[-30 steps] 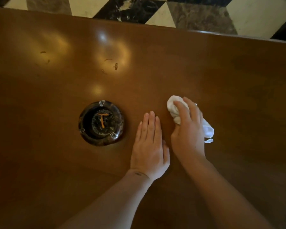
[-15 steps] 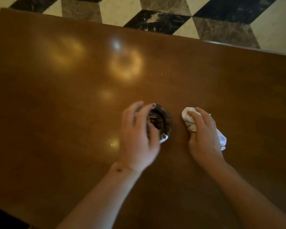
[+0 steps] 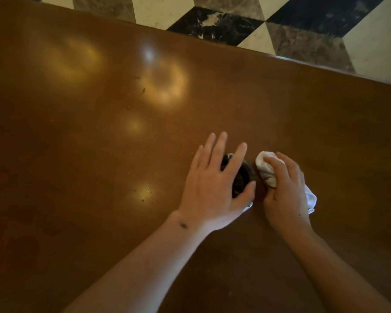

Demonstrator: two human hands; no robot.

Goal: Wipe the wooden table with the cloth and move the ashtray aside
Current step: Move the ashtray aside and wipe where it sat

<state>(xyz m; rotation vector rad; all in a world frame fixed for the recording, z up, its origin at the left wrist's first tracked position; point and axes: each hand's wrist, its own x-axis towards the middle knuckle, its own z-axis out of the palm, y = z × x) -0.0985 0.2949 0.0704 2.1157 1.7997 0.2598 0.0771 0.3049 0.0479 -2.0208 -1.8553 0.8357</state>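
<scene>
The wooden table [image 3: 81, 154] fills the view. A dark round ashtray [image 3: 244, 175] sits on it right of centre, mostly hidden under my left hand [image 3: 210, 184]. That hand lies over the ashtray with straight, spread fingers, and its thumb rests at the ashtray's near right rim. Just to the right, touching or nearly touching the ashtray, my right hand [image 3: 284, 190] is closed on a bunched white cloth [image 3: 265, 168] and presses it on the table. A tail of the cloth sticks out behind the hand.
Small dark crumbs [image 3: 143, 89] lie on the tabletop at the far left of centre, and fine specks [image 3: 146, 198] show in a light reflection left of my left hand. The table's far edge borders a checkered marble floor [image 3: 212, 21].
My left hand left the table, reached the ashtray and slid it right, next to the cloth. Its curled fingers have now straightened. My right hand kept the cloth.
</scene>
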